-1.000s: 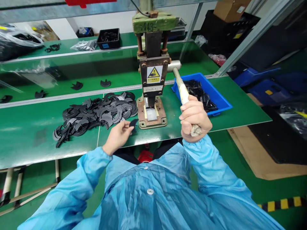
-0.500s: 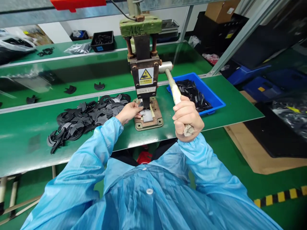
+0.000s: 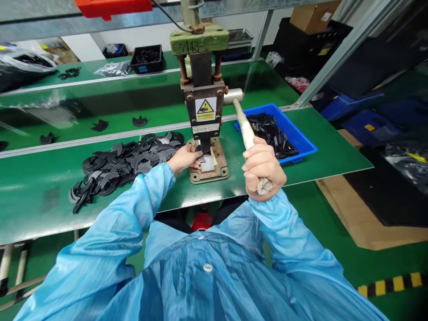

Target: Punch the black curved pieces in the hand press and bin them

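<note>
A hand-lever press (image 3: 204,102) stands on the green bench, a warning label on its front. My right hand (image 3: 263,168) is wrapped around the wrapped lever handle (image 3: 245,129), which slants down toward me on the right. At the press base (image 3: 219,160), my left hand (image 3: 184,158) pinches a small dark curved plastic piece (image 3: 201,158), partly hidden by the fingers. The piece lies beside the lower end of the ram, next to a pale metal plate (image 3: 207,164). Left of the press spreads a pile of black and grey curved pieces (image 3: 129,160).
A blue bin (image 3: 306,149) with many black parts sits right of the press. Several loose curved pieces (image 3: 139,121) lie behind the metal strip. Farther back are a black tray (image 3: 147,60) and plastic bags. A metal post (image 3: 331,55) slants up at the right.
The left fingers have shifted slightly at the press base, and more of the curved piece shows. My right hand stays on the lever at nearly the same height. The whole view has shifted slightly.
</note>
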### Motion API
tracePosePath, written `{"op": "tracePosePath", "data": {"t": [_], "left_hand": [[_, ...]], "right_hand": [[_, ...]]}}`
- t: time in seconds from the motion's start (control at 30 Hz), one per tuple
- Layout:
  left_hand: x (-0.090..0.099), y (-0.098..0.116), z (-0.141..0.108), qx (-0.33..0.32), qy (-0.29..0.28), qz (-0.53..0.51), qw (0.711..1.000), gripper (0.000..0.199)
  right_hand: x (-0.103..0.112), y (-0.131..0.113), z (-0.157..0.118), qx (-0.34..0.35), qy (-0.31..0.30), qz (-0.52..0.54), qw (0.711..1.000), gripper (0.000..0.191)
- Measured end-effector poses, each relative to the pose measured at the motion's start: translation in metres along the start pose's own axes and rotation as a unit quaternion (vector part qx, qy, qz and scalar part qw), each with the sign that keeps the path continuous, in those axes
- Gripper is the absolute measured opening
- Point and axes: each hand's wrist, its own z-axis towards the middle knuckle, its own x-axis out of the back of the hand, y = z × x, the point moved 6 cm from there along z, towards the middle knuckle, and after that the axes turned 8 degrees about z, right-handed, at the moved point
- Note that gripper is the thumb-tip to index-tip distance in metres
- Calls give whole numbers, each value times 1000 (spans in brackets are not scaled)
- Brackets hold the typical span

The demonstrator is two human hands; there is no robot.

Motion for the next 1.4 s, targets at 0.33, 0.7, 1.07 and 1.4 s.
{"op": "tracePosePath", "data": {"t": [0.33,0.7,1.07,1.4], "left_hand": [[151,-50,-81,-212,251,149,933,31],[132,-84,-79,-174,268,547,774,50],[136,-63,-65,-210,299,480,797,39],[61,-33,-22,-113,92,-75,986,29]], "right_hand": [[-1,4,-1,-3,36,3,999,34],[-4,4,1,0,53,-2,999,39],[-2,4,0,0,37,11,999,29],[-3,4,2,10,48,0,999,34]]}}
